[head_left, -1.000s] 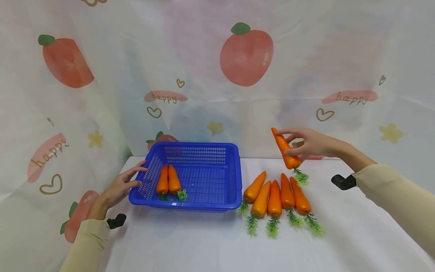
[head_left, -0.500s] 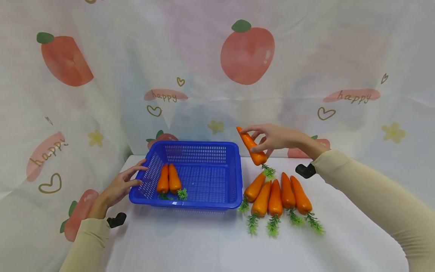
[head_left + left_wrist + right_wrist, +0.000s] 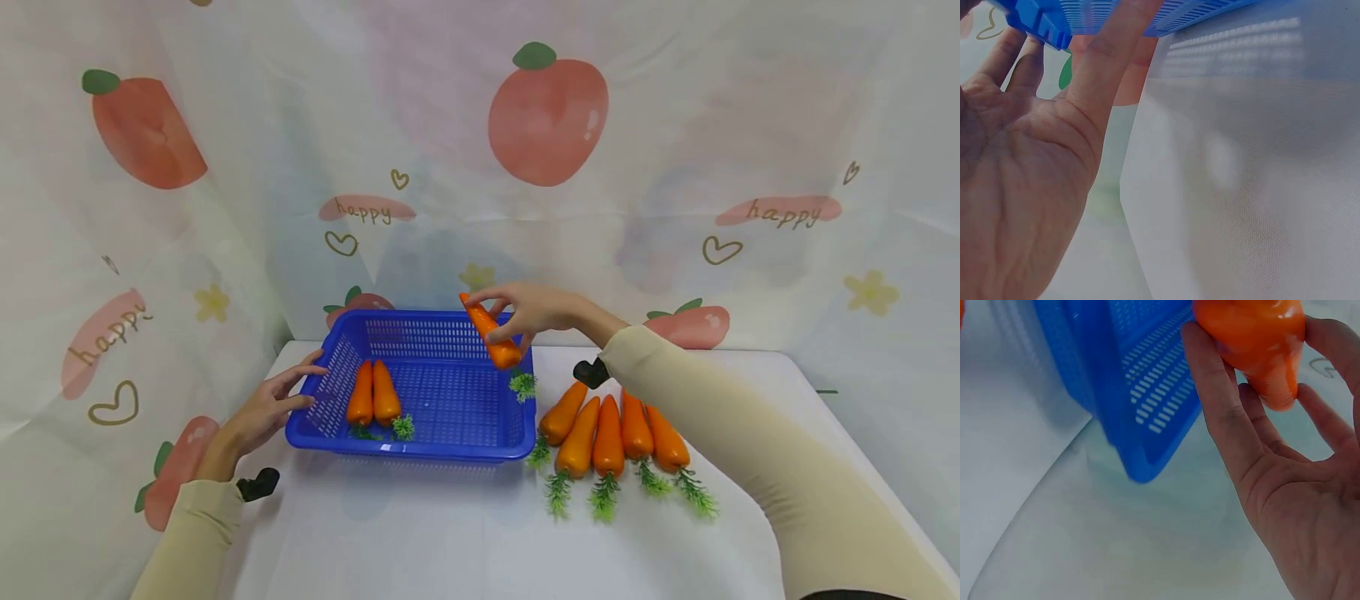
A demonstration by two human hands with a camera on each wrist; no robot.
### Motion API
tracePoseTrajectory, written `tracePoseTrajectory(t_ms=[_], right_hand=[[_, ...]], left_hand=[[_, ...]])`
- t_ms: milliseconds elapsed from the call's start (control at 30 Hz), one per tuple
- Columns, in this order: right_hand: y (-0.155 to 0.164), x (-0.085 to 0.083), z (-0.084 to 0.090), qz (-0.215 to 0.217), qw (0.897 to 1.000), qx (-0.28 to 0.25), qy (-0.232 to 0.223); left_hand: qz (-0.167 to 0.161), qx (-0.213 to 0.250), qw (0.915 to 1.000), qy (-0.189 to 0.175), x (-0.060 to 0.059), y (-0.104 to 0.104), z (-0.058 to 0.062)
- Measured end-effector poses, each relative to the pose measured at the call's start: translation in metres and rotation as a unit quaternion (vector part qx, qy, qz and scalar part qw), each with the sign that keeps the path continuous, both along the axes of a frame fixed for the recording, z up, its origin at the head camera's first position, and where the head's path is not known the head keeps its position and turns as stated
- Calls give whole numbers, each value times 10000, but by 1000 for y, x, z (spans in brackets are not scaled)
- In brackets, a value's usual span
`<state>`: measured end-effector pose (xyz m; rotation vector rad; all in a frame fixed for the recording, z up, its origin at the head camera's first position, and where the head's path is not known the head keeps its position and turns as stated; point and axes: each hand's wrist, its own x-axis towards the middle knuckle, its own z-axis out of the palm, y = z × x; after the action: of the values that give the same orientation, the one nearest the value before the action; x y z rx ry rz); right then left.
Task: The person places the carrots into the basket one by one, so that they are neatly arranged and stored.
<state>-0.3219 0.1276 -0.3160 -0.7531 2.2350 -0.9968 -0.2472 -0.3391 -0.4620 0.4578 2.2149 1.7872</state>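
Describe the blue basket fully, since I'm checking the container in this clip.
The blue basket is a shallow rectangular tray of glossy plastic, with slotted walls, a perforated floor and a rolled rim. It sits flat on the white table. Two carrots lie inside at its left. The left hand touches its left wall with straight fingers.

Cream sleeves (image 3: pixel 757 467), black wrist mounts (image 3: pixel 257 485)
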Motion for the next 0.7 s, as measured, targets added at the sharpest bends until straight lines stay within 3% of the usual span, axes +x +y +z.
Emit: tracePoseTrajectory(t_ms=[400,700], right_hand=[[-55,-13,-25,78,9998,-64,-162],[-85,-19,-55,-41,9984,-312,-477]], left_hand=[[30,131,9999,-85,0,0,0],[-29,126,9998,-116,-1,-1,0]])
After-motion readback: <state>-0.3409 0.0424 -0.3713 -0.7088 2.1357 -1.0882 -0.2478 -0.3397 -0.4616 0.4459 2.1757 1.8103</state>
